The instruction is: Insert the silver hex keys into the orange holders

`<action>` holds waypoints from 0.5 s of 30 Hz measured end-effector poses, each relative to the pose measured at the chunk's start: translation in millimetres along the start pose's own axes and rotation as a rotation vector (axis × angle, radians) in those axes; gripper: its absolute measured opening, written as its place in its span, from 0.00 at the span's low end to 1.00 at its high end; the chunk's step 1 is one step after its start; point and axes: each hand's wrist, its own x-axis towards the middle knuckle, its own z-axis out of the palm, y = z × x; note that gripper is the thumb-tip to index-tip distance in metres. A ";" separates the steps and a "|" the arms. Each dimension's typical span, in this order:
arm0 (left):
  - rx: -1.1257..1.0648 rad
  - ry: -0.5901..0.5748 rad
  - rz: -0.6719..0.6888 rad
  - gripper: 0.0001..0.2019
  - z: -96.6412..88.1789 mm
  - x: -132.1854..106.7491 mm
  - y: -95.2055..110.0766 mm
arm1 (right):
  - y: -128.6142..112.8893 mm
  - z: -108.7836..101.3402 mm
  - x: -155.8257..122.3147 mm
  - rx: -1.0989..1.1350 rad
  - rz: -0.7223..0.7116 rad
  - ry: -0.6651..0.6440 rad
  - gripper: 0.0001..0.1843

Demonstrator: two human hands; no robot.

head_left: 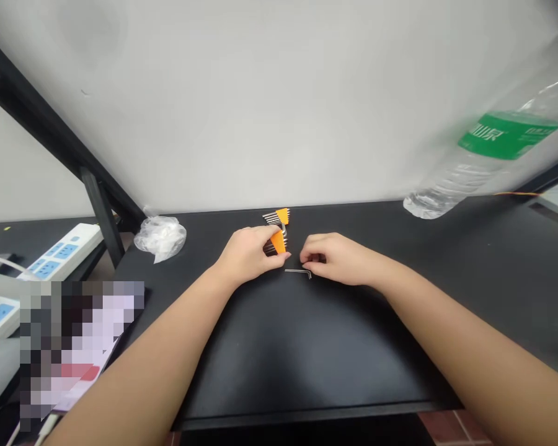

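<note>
My left hand [253, 251] is closed around an orange hex key holder [278, 241], thumb and fingers at its sides. Metal keys stick out of the holder, partly hidden by the fingers. Just behind it on the black table lies a second orange holder [283, 215] with several hex keys fanned out to the left. Thin L-shaped hex keys [297, 271], one or two, lie on the table below the gap between my hands. Close above their bent end, my right hand [335, 257] has its fingers curled and the fingertips together; whether anything is between them is hidden.
A crumpled clear plastic bag [160, 238] lies at the table's back left. A large plastic bottle with a green label [506, 136] stands at the back right. White power strips [60, 251] and a partly blurred-out device [88, 347] are at left, beside a black metal frame [100, 210].
</note>
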 end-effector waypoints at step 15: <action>-0.015 0.020 0.016 0.15 3.5 0.3 0.7 | -4.1 -11.8 -2.4 -0.054 0.076 -0.156 0.07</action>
